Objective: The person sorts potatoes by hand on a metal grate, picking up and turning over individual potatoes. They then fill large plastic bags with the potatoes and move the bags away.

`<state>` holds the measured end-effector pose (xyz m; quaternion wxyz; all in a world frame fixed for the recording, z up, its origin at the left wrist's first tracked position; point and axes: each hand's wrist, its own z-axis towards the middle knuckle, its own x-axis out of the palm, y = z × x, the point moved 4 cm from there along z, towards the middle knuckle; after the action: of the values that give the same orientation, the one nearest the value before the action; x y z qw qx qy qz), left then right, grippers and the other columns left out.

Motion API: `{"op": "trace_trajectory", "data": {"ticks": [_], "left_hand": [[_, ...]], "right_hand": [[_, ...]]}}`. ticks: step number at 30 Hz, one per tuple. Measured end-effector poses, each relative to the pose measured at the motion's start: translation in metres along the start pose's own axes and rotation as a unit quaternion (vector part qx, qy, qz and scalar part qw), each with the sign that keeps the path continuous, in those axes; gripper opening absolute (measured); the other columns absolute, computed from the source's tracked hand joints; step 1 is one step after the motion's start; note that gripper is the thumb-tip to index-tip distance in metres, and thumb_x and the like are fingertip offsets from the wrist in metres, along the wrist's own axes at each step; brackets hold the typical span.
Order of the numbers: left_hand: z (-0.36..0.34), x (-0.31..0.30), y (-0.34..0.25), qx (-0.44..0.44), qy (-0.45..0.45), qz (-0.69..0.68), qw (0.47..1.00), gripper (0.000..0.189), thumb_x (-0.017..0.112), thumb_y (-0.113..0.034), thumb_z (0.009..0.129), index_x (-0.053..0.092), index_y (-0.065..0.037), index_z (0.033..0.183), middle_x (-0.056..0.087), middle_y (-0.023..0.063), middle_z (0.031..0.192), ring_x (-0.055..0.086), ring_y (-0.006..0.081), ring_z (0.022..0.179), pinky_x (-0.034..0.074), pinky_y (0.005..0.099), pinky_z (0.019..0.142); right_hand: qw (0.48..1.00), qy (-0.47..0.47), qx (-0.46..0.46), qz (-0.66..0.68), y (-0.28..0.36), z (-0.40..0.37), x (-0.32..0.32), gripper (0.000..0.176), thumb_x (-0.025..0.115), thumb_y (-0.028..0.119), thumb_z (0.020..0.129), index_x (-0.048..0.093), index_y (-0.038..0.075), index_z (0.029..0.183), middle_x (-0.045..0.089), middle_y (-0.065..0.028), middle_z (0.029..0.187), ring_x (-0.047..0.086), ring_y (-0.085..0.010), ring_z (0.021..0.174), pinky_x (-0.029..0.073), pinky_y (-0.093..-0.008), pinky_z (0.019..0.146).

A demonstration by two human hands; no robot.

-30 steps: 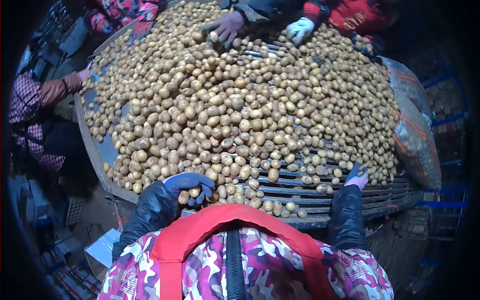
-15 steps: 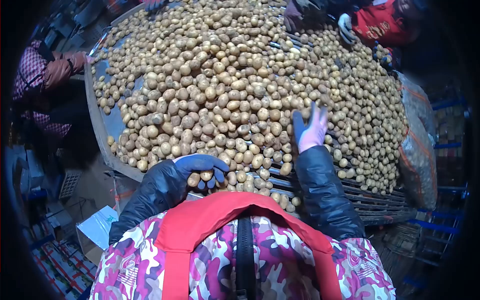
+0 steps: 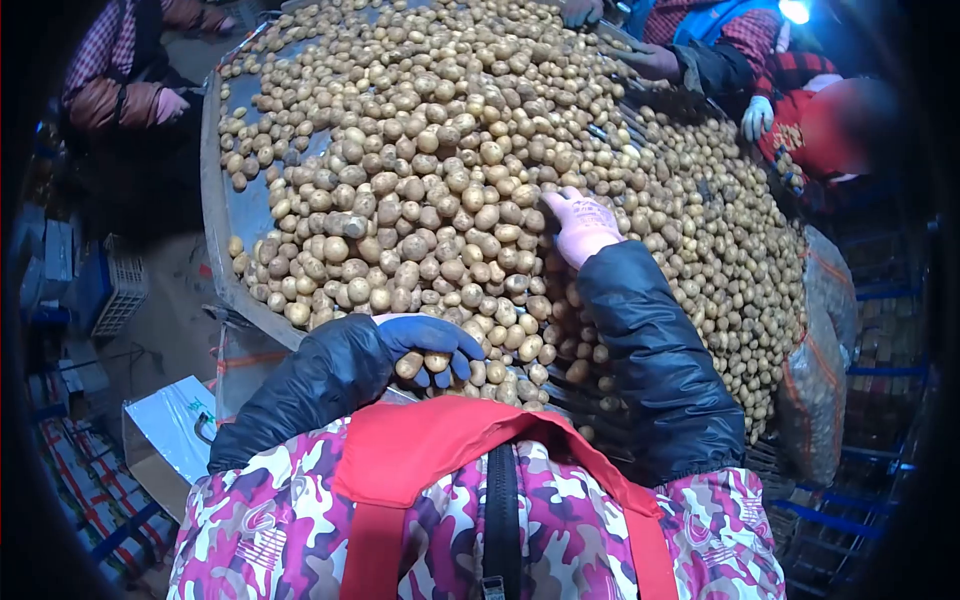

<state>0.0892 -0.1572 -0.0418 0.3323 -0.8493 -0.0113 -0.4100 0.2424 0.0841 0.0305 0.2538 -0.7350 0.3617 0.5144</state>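
Note:
A broad heap of potatoes (image 3: pixel 440 190) covers the slatted sorting table. My left hand (image 3: pixel 432 345), in a blue-coated glove, curls around a couple of potatoes at the table's near edge; its fingers are bent over them. My right hand (image 3: pixel 583 222), in a pink and blue glove, reaches farther out onto the heap. Its pink back faces up and its fingertips touch the potatoes, with the palm side hidden. Between my hands, loose potatoes (image 3: pixel 510 385) lie near the front edge.
The table's rim (image 3: pixel 215 220) curves along the left. Co-workers stand at the far left and far right, with a gloved hand (image 3: pixel 757 118) at the right. Full mesh sacks (image 3: pixel 812 385) lean at the right side. A crate (image 3: pixel 120 285) and an open box (image 3: pixel 170 430) are at left.
My right hand has moved left over the heap and turned its back up, its spread fingers now lower on the potatoes. The view has shifted, and a co-worker's arms show at the upper right.

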Motion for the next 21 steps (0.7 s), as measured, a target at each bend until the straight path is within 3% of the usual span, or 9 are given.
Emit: {"op": "trace_trajectory", "data": {"ticks": [2,3,4,6,7,8,11,16,21], "left_hand": [[-0.001,0.0,0.001,0.007,0.002,-0.001,1.0,0.05,0.057,-0.031,0.094,0.059,0.0,0.132,0.07,0.0097,0.109,0.064,0.0153,0.087,0.051,0.0285,0.073],[-0.001,0.001,0.0,0.006,0.001,-0.001,1.0,0.05,0.057,-0.031,0.093,0.059,0.0,0.132,0.07,0.0096,0.11,0.063,0.0152,0.087,0.051,0.0285,0.073],[-0.001,0.002,-0.001,0.005,0.002,-0.002,1.0,0.049,0.057,-0.031,0.093,0.06,0.0,0.132,0.07,0.0095,0.11,0.063,0.015,0.088,0.05,0.0284,0.073],[-0.003,0.005,-0.001,0.004,-0.01,-0.011,1.0,0.048,0.056,-0.03,0.094,0.061,-0.001,0.131,0.07,0.0092,0.108,0.063,0.0146,0.087,0.05,0.0277,0.072],[-0.004,0.006,-0.003,0.001,-0.018,-0.002,1.0,0.047,0.056,-0.03,0.094,0.061,-0.001,0.13,0.07,0.0091,0.108,0.063,0.0146,0.086,0.05,0.0274,0.072],[-0.004,0.007,-0.004,-0.004,-0.025,0.009,1.0,0.047,0.056,-0.031,0.094,0.062,-0.001,0.129,0.07,0.009,0.107,0.064,0.0146,0.085,0.05,0.027,0.072],[0.001,0.002,-0.001,-0.012,-0.015,0.0,1.0,0.048,0.056,-0.03,0.094,0.061,0.001,0.13,0.071,0.0103,0.106,0.064,0.0154,0.085,0.05,0.027,0.071],[0.001,0.0,0.001,0.015,-0.007,-0.016,1.0,0.05,0.057,-0.028,0.093,0.059,0.005,0.13,0.071,0.0126,0.106,0.064,0.0158,0.085,0.05,0.0275,0.069],[0.0,0.001,0.002,-0.001,-0.029,-0.023,0.999,0.045,0.059,-0.032,0.094,0.064,-0.002,0.127,0.071,0.0089,0.106,0.063,0.0146,0.083,0.051,0.0274,0.069]], "right_hand": [[1.0,0.013,0.017,0.019,0.002,-0.001,-0.005,0.05,0.063,0.013,0.086,0.055,0.018,0.135,0.055,-0.015,0.131,0.059,-0.0355,0.12,0.049,-0.0454,0.099],[0.995,-0.029,0.009,0.09,-0.005,-0.005,-0.005,0.048,0.067,0.018,0.086,0.058,0.019,0.133,0.056,-0.0163,0.129,0.058,-0.0376,0.119,0.049,-0.0462,0.098],[0.98,-0.087,-0.026,0.18,-0.026,0.002,0.015,0.042,0.065,0.019,0.09,0.06,0.014,0.132,0.06,-0.0145,0.124,0.062,-0.0314,0.114,0.05,-0.042,0.095],[0.817,-0.057,0.026,0.573,-0.039,-0.018,0.021,0.04,0.061,0.017,0.094,0.06,0.007,0.133,0.062,-0.0104,0.121,0.063,-0.0228,0.108,0.052,-0.0367,0.089],[0.72,-0.117,0.004,0.684,-0.036,-0.037,0.016,0.043,0.06,0.015,0.096,0.054,0.003,0.137,0.06,-0.0082,0.122,0.062,-0.0183,0.105,0.054,-0.0338,0.087],[0.571,-0.082,0.016,0.817,-0.043,-0.046,0.03,0.05,0.063,0.015,0.095,0.05,0.005,0.142,0.061,-0.0093,0.124,0.063,-0.0226,0.105,0.055,-0.0366,0.087],[0.466,-0.077,-0.005,0.881,-0.038,-0.078,0.038,0.054,0.065,0.017,0.095,0.047,0.007,0.145,0.061,-0.0097,0.125,0.063,-0.0258,0.108,0.056,-0.0378,0.089],[0.475,-0.08,0.017,0.876,-0.014,-0.094,0.033,0.049,0.069,0.018,0.094,0.049,0.006,0.137,0.062,-0.0074,0.12,0.064,-0.0212,0.102,0.055,-0.0352,0.087],[0.473,-0.047,0.036,0.879,-0.005,-0.098,0.036,0.041,0.062,0.013,0.097,0.05,0.007,0.135,0.062,-0.0095,0.122,0.064,-0.0208,0.107,0.056,-0.0345,0.09]]}}
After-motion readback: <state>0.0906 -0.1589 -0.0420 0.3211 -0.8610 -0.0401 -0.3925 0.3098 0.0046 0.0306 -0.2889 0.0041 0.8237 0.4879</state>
